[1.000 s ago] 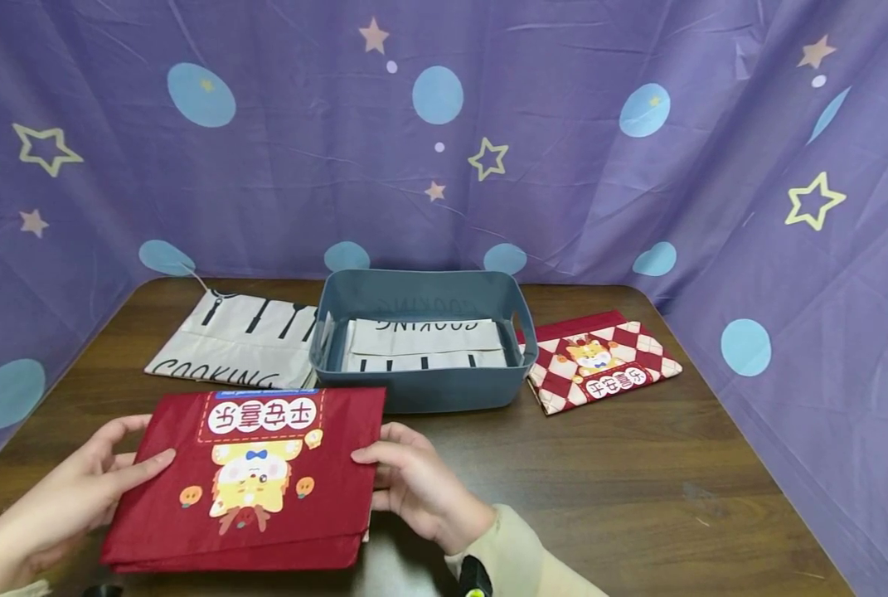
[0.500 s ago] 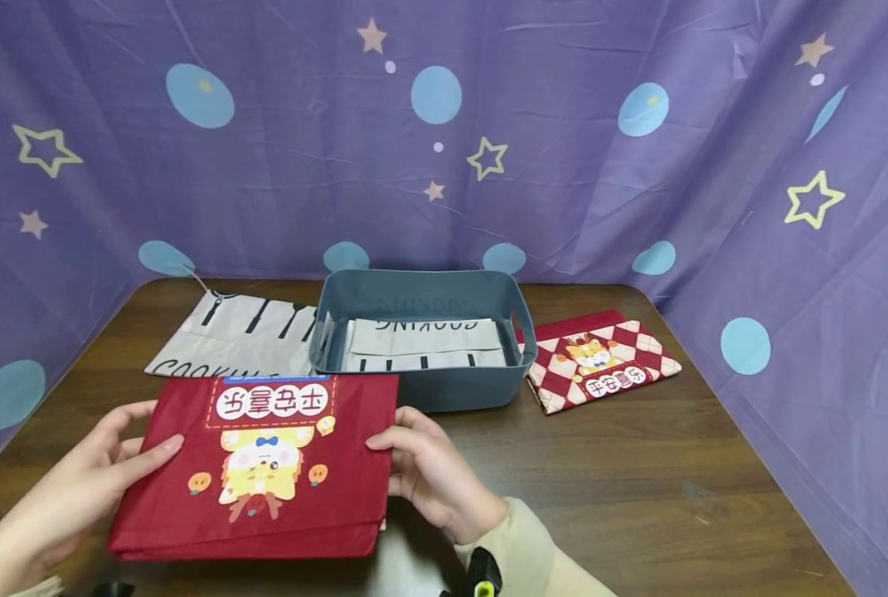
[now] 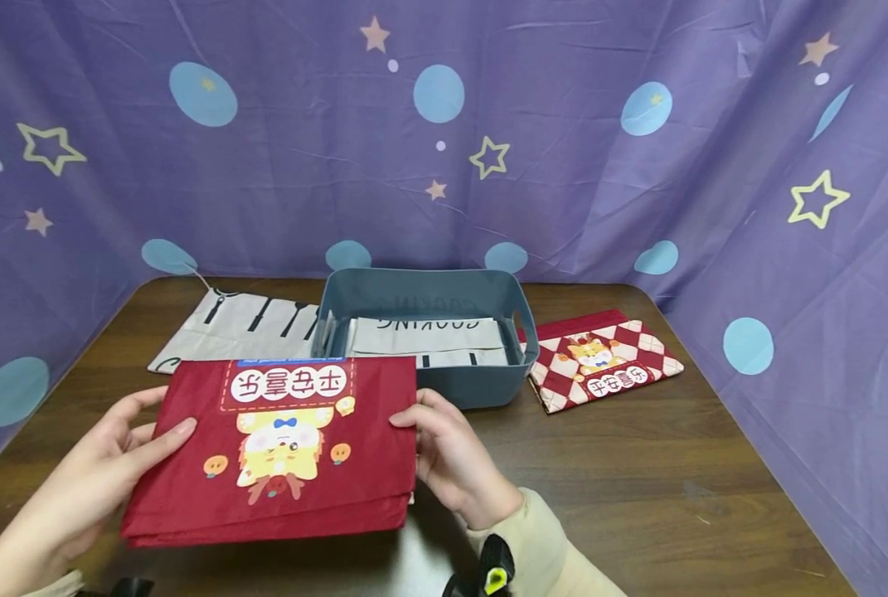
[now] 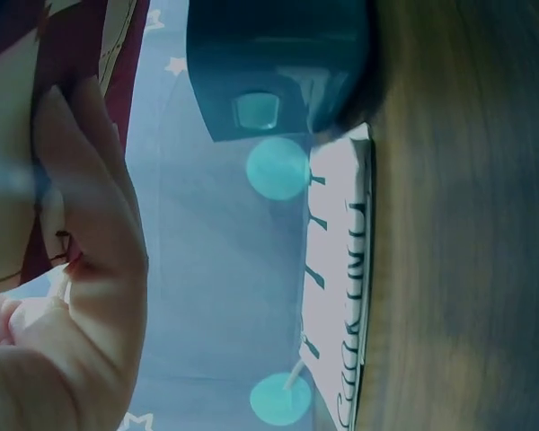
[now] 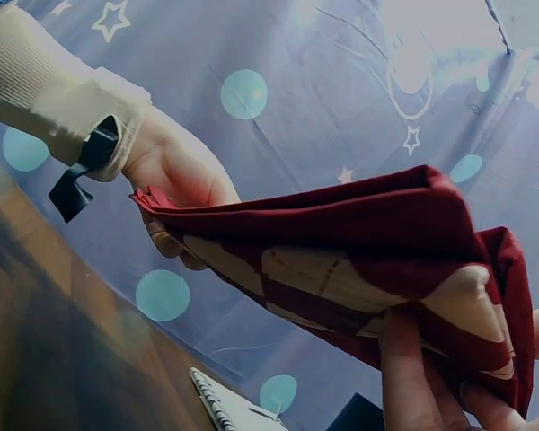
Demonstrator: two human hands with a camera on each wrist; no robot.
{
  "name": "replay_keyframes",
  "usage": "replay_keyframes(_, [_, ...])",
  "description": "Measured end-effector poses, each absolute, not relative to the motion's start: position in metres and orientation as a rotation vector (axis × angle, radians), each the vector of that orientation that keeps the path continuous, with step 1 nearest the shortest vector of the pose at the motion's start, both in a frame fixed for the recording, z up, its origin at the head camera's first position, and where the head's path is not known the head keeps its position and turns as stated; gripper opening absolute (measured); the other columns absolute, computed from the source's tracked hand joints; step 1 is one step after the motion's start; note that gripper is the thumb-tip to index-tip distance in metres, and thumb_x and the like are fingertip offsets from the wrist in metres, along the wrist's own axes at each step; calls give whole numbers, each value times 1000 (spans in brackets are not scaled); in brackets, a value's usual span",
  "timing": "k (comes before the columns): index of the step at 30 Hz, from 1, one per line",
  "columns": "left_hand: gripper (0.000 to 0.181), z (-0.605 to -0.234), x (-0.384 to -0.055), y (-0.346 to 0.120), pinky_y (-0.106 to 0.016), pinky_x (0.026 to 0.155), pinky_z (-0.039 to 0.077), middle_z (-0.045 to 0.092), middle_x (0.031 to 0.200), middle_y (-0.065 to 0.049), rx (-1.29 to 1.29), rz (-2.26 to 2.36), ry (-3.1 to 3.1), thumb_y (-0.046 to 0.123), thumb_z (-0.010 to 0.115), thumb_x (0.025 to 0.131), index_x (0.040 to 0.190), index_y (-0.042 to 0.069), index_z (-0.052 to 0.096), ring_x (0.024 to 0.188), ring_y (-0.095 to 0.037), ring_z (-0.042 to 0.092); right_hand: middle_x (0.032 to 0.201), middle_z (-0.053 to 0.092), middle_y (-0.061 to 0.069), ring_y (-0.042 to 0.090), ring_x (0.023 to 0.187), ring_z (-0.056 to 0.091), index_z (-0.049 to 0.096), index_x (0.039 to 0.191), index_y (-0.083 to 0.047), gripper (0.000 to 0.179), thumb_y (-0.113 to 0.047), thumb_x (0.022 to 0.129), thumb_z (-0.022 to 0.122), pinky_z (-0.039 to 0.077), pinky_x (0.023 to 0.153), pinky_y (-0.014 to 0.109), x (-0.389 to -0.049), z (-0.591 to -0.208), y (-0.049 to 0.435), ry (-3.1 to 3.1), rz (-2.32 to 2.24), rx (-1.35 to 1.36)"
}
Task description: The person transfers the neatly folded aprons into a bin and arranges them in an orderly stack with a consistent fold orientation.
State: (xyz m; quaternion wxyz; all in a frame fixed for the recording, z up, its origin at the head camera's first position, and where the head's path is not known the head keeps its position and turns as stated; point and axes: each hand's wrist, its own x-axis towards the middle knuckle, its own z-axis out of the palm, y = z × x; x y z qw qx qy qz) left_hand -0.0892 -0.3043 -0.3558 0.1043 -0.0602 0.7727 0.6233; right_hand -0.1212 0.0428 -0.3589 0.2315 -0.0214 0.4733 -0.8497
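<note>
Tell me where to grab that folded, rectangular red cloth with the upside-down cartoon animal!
Probably pinch the folded cloth midway along both short sides, from left and right, squeezing top and bottom together: it's wide and several layers thick, so it could unfold.

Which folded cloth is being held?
The folded dark red cloth with upside-down cartoon animal, between left hand and right hand; the red-cream diamond cloth and white printed cloths lie unheld.
</note>
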Motion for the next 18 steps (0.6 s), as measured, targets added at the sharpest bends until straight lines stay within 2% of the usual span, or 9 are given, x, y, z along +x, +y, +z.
replay_keyframes(6, [37,-355,-89,-297,-46,57,59,72,96,7,-96,2076,2127,13,48,104,128,37,34,73,-24,74,91,67,-2,9,76,69,53,93,-14,8,-6,93,50,57,67,23,-123,-355,49,1271,-2379,-67])
replay_keyframes(18, [36,-348,-86,-276,-42,57,60,72,98,6,-150,2266,2010,17,48,105,133,35,35,74,-22,74,88,67,-3,9,75,68,54,93,-15,12,-7,96,46,55,67,22,-126,-349,58,1236,-2430,-92])
